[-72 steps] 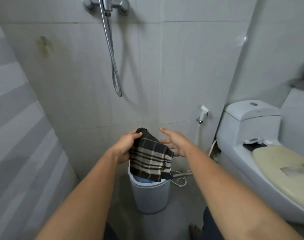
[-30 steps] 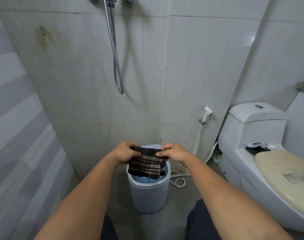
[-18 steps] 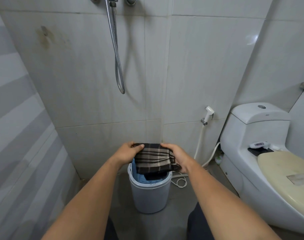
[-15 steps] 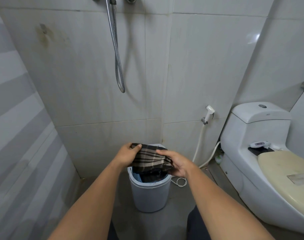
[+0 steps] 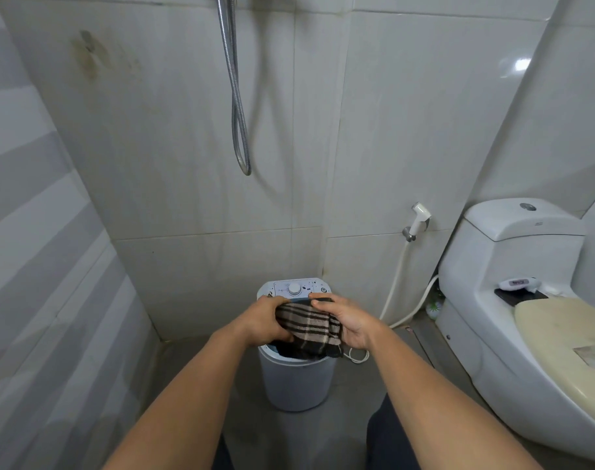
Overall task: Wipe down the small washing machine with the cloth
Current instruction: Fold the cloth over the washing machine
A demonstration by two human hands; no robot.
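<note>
The small washing machine (image 5: pixel 296 385) is a pale grey bucket-shaped tub on the floor against the tiled wall, with a white control panel and round dial at its back rim. A dark plaid cloth (image 5: pixel 308 329) with beige stripes is folded into a wad right over the tub's open top. My left hand (image 5: pixel 267 322) grips its left side and my right hand (image 5: pixel 347 320) grips its right side. The cloth hides most of the tub's inside; a bit of blue lining shows below it.
A white toilet (image 5: pixel 513 300) with a cream seat stands at the right, a small device on its ledge. A bidet sprayer (image 5: pixel 420 217) and hose hang on the wall beside it. A shower hose (image 5: pixel 236 96) dangles above. A white cord (image 5: pixel 357 357) lies by the machine.
The cloth hung loose from my left hand; both hands have since folded it into a compact wad and lowered it closer to the machine's top. The control panel now shows behind my hands.
</note>
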